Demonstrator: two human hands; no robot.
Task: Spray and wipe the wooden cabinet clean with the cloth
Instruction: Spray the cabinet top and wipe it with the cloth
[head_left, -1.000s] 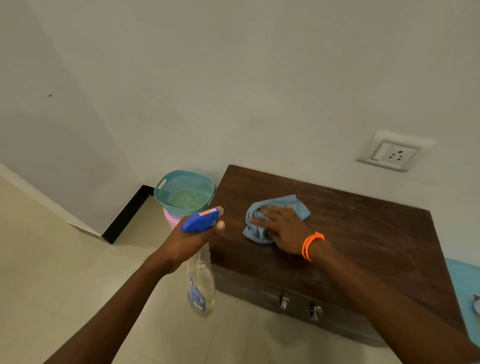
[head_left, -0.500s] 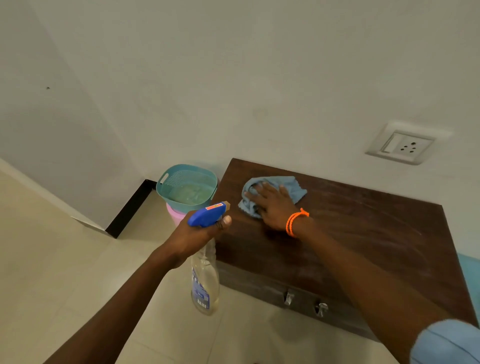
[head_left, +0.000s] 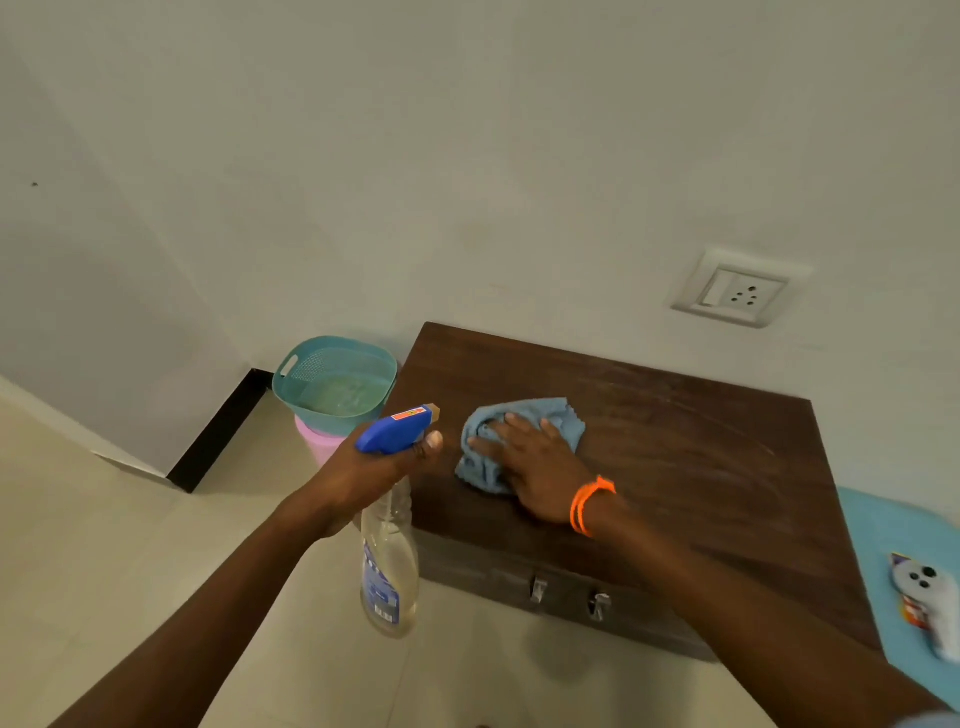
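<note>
My right hand (head_left: 535, 467) lay flat on the cloth (head_left: 519, 441), mid-wipe on the cabinet (head_left: 675, 467); my left hand (head_left: 374, 467) gripped the spray bottle (head_left: 389, 561). Smears remained rightward, I judged.

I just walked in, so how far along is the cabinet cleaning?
Faint wipe streaks cross the cabinet top, so spraying and some wiping look done. The right hand presses the blue cloth near the left end; the left hand grips the spray bottle. The front looks untouched.
</note>
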